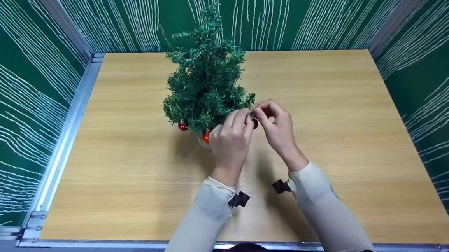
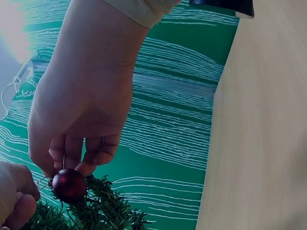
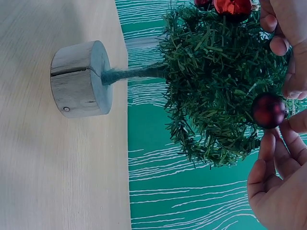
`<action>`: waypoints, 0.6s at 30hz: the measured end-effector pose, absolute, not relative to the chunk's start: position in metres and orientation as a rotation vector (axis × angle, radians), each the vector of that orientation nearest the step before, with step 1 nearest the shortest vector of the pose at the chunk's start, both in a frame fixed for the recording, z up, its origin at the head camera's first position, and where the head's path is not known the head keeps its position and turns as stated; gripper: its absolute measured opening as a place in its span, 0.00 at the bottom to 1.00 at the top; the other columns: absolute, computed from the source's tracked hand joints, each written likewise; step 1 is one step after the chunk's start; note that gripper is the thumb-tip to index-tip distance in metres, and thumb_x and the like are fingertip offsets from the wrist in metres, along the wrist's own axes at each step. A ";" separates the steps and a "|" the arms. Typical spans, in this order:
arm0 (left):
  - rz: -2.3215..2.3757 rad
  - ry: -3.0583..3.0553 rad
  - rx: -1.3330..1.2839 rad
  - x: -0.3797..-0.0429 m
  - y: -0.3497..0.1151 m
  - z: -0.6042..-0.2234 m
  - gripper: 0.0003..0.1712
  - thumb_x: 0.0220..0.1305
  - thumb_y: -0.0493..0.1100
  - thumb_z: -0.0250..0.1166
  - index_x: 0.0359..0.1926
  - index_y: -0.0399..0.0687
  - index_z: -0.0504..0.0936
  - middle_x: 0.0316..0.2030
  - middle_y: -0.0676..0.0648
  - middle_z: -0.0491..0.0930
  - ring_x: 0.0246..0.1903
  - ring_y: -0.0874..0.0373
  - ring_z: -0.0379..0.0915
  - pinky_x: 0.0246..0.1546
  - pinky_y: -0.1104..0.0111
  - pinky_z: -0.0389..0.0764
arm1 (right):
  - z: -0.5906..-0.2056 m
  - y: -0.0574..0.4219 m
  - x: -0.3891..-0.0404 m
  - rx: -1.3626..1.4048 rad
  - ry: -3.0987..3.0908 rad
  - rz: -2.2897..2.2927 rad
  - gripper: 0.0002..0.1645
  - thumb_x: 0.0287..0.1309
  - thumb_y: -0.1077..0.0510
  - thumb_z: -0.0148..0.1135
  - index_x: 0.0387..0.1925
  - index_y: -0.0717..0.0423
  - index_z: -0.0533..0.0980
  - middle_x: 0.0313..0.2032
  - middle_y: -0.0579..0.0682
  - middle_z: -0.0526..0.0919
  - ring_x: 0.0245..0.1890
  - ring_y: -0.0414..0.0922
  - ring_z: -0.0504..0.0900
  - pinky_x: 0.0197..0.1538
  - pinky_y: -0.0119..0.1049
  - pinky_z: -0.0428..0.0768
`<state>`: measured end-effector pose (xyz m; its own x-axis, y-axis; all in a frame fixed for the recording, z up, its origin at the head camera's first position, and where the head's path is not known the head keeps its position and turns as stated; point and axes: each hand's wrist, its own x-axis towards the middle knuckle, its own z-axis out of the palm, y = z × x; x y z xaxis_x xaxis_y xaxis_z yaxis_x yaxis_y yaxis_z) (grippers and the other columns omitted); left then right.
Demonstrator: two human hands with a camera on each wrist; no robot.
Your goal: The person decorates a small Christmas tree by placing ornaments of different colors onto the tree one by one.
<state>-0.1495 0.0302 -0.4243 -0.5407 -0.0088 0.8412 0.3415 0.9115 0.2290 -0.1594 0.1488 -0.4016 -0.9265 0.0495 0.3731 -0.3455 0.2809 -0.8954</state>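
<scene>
A dark red Christmas bauble (image 2: 69,186) hangs at the lower right side of a small artificial Christmas tree (image 1: 206,80). My left hand (image 1: 231,135) pinches at the top of that bauble, its fingertips close against the branch end. Just to the right, my right hand (image 1: 281,130) pinches the bauble's thin string (image 2: 42,182) between thumb and finger. Both hands' fingertips nearly meet above the ball (image 3: 268,110). Exactly how the string lies around the branch is partly hidden by the fingers.
A shiny red bauble (image 3: 232,7) and another red bauble (image 1: 183,125) hang along the tree's lower front edge. The tree stands on a round, cracked wooden base (image 3: 79,79) upon a wooden table (image 1: 127,186). Green panels with white lines (image 1: 264,18) enclose it.
</scene>
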 end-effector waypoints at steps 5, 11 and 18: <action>-0.433 -2.108 -0.230 -0.146 0.028 -0.427 0.04 0.62 0.43 0.65 0.36 0.54 0.86 0.34 0.57 0.86 0.20 0.65 0.79 0.17 0.73 0.71 | -0.404 0.148 -0.158 0.267 -2.235 1.659 0.06 0.62 0.69 0.60 0.32 0.71 0.77 0.32 0.62 0.83 0.27 0.33 0.73 0.34 0.27 0.70; -0.413 -2.128 -0.223 -0.141 0.026 -0.430 0.04 0.60 0.42 0.67 0.36 0.54 0.86 0.34 0.57 0.86 0.18 0.63 0.77 0.17 0.73 0.71 | -0.407 0.146 -0.157 0.266 -2.250 1.645 0.05 0.61 0.69 0.60 0.31 0.70 0.78 0.29 0.57 0.82 0.28 0.33 0.72 0.36 0.30 0.67; -0.410 -2.155 -0.212 -0.138 0.028 -0.433 0.05 0.60 0.43 0.68 0.38 0.54 0.87 0.35 0.58 0.86 0.17 0.64 0.76 0.17 0.73 0.71 | -0.409 0.145 -0.157 0.253 -2.261 1.664 0.05 0.61 0.69 0.59 0.31 0.70 0.78 0.26 0.51 0.80 0.28 0.34 0.72 0.37 0.30 0.64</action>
<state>-0.1377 0.0278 -0.4329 -0.5771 0.0000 0.8167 0.2995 0.9303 0.2117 -0.1571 0.1446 -0.4095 -0.9327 0.0469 0.3577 -0.3276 0.3051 -0.8942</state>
